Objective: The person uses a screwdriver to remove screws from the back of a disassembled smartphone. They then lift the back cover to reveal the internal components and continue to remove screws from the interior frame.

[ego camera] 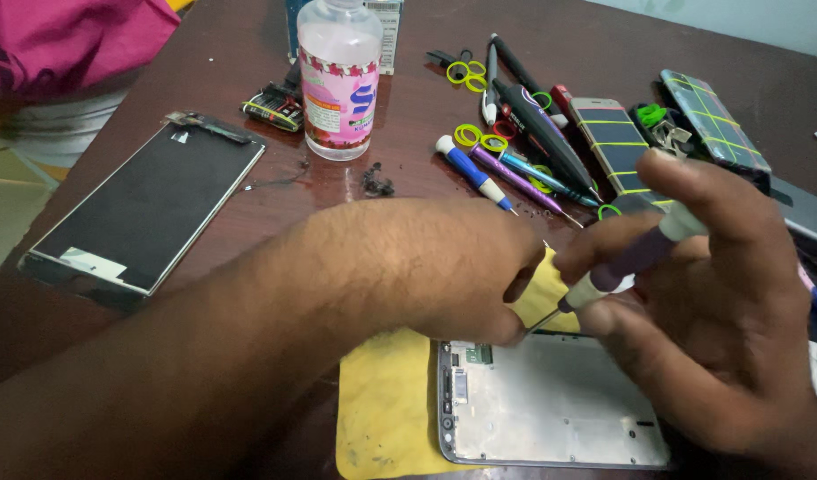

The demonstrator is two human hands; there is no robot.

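Far left on the dark wooden counter: flat black phone display panel with a pale metal rim, lying face up, well apart from both hands. Behind it, upright clear plastic bottle with a pink label. Centre: left hand at the end of a forearm crossing from the lower left, back of the hand up, fingers curled under; grip closed, what it presses on hidden beneath the fist. Below, silver phone frame with its inner plate exposed, resting on a yellow cloth, top edge just beneath both hands. Right: right hand, fingers bent, grip pinched shut around a purple-and-white precision screwdriver, shaft angled down-left toward the frame's top edge, tip hidden beside the left fist. Behind the hands: a row of blue and purple screwdrivers and two phones bound with yellow-green rubber bands.
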